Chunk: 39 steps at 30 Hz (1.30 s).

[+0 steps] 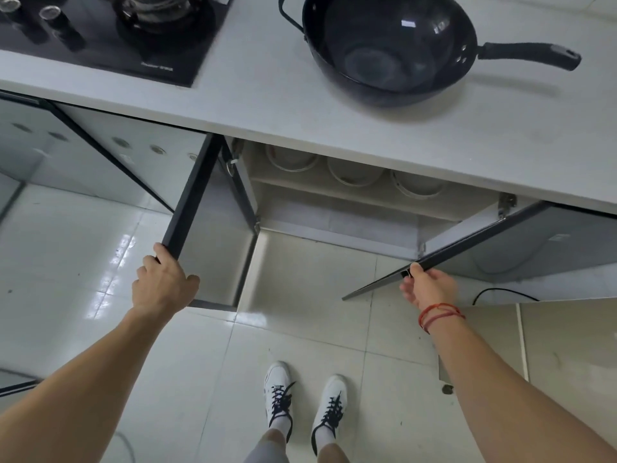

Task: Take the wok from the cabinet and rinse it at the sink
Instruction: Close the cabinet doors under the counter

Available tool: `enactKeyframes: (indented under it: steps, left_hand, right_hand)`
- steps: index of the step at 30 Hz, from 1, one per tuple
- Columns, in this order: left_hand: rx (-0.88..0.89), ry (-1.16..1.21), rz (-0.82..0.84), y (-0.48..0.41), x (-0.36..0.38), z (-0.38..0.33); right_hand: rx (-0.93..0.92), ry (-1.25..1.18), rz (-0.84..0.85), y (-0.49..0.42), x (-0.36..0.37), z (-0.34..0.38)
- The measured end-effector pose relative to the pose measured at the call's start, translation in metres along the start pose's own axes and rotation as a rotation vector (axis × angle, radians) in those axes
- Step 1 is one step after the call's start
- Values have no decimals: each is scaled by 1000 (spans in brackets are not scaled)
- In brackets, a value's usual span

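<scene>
Wok (390, 51) sitting upright on the bench (267, 105), handle pointing right, above the open cabinet (334, 215). Left hand (163, 285) curling over the outer edge of the left door (193, 202). Right hand (429, 289) pinching the corner of the right door (484, 242) between thumb and fingers. Judging the step as shutting up: swinging the 2 doors in gently, keeping fingers clear of the closing gap. 3 bowls (354, 175) showing on the inner shelf. Sink not in view.

White countertop (267, 105) carrying the dark wok (390, 51) at its right (long handle pointing right), black glass hob (110, 45) at the left, and below, the cabinet shelf (300, 187) holds three pale bowls (354, 170).
</scene>
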<state>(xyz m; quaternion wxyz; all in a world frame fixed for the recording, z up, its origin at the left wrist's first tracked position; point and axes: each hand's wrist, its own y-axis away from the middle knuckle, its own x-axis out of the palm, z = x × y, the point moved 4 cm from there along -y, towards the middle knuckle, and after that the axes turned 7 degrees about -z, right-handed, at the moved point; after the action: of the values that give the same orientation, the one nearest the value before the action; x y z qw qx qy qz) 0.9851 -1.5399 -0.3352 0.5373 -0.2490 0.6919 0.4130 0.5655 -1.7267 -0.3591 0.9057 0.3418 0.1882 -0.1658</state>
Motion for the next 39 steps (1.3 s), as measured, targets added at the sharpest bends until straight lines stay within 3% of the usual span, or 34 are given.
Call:
enactKeyframes:
  steps: [10, 18, 25, 39]
  left_hand:
    - [42, 210, 75, 17, -2, -58]
    - [-35, 575, 252, 30, 21, -120]
    - [-47, 811, 280, 29, 31, -184]
    - [-201, 1184, 508, -5, 35, -301]
  right_hand:
    - [41, -72, 9, -2, 6, 21]
    - [166, -252, 65, -5, 17, 31]
    - [245, -391, 108, -21, 35, 51]
    - [298, -197, 239, -51, 71, 104]
